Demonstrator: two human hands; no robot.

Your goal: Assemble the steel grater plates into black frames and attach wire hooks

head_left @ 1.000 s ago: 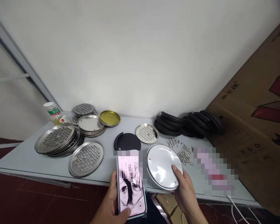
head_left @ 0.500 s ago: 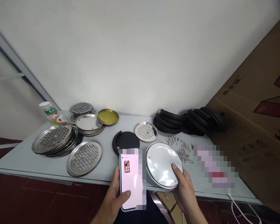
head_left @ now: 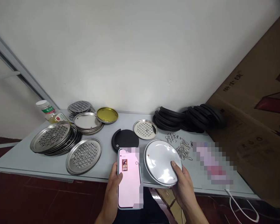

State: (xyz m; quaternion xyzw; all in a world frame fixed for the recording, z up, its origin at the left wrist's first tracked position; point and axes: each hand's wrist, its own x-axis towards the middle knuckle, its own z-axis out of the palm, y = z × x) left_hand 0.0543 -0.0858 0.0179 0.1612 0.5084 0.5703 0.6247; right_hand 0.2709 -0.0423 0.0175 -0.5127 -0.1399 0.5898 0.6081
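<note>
My left hand (head_left: 112,188) is closed around a smartphone (head_left: 128,186), its thumb at the left edge of the lit pink screen. With thumb on top, my right hand (head_left: 183,183) grips a shiny round metal plate (head_left: 162,160) at its lower right rim; small holes sit near the plate's edge. A second rim shows beneath it, so it may be more than one piece. Behind the phone lies a black round holder (head_left: 127,138) with a raised curved edge. A round grater disc (head_left: 145,129) rests just beyond the plate.
On the white table (head_left: 107,169), stacked grater discs (head_left: 51,137), plain metal plates (head_left: 88,120), a gold plate (head_left: 107,114) and a jar (head_left: 46,109) stand left. Black curved parts (head_left: 169,118) and metal rings and clips (head_left: 184,149) lie right, beside a cardboard box (head_left: 252,130).
My left thumb has moved up from the lower screen to the phone's left edge. The view has shifted slightly; my right hand keeps its hold on the plate.
</note>
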